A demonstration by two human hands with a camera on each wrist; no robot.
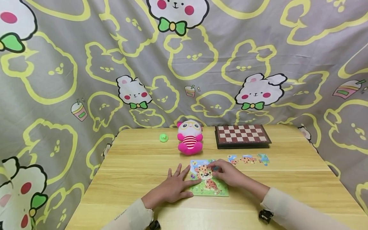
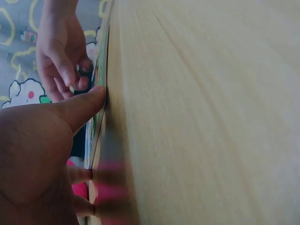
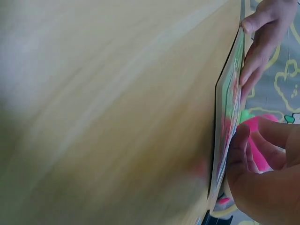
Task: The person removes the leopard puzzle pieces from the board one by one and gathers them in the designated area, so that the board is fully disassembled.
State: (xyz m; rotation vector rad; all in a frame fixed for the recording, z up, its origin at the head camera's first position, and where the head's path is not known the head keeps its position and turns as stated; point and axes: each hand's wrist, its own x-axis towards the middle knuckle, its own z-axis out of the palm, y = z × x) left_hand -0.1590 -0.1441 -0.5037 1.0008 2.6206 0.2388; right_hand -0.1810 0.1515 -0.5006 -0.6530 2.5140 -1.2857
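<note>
Green-edged tray [image 1: 211, 194] with leopard pieces [image 1: 211, 184]

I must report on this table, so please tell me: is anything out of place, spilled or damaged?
Only the loose pieces stand out: they lie in front of the chessboard, right of the puzzle, and seem to belong in it. I see nothing spilled or plainly damaged.

the left hand [image 1: 173, 187] is laid with fingers spread; the right hand [image 1: 229, 173] is held with fingers bent; both forearms [image 1: 290, 204] are angled inward.
</note>
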